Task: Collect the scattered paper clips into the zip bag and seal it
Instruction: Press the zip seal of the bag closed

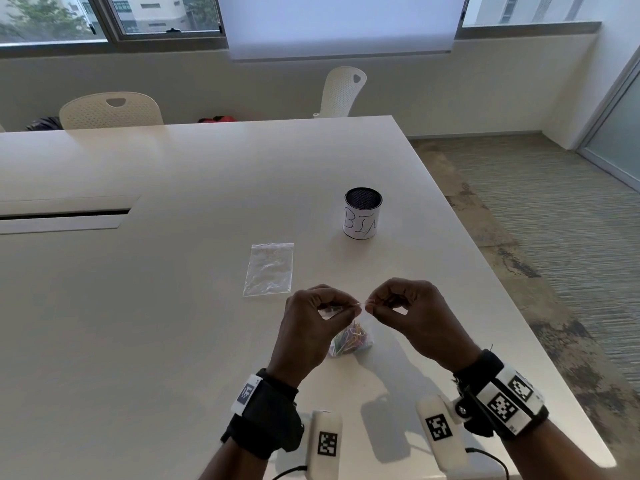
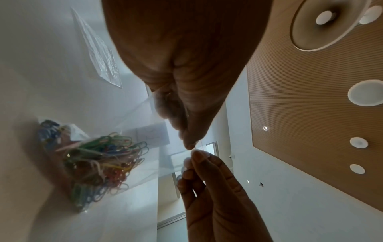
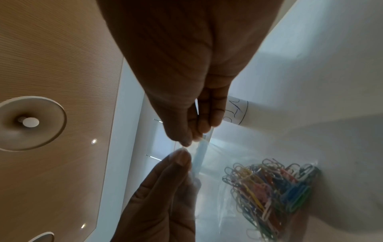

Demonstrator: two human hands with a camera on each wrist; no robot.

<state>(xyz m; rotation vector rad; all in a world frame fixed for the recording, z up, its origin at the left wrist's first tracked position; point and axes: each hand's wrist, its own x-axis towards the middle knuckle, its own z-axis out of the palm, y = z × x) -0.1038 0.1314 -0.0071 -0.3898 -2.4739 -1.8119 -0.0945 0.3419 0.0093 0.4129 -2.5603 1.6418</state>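
Collecting looks done: no loose paper clips visible on worktop (image 1: pixel 173 306), all of them bunched inside zip bag (image 1: pixel 360 332) held up just above the surface between both hands. Sealing in progress, judged not finished: left hand (image 1: pixel 313 323) pinching the top strip of the bag between thumb and fingertips, right hand (image 1: pixel 412 317) pinching the same strip just beside it, fingertips of the two nearly touching at the middle. Both clamped on the bag's mouth, remaining fingers curled. Cannot tell from any view how much of the zip track is already pressed shut. Left to do, probably: run the pinch along the strip to the ends, set bag down. Bag clear thin plastic, wrinkled, sagging under the load; paper clips (image 3: pixel 269 188) a tangled multicolour wad, blue, green, yellow, pink, red, sitting in the bottom corner, well below the strip. Second clear zip bag (image 1: pixel 268 270) lying flat on worktop further out, looks empty or nearly so. Black mesh cup (image 1: pixel 362 213) with white handwritten label standing beyond, well apart from the hands
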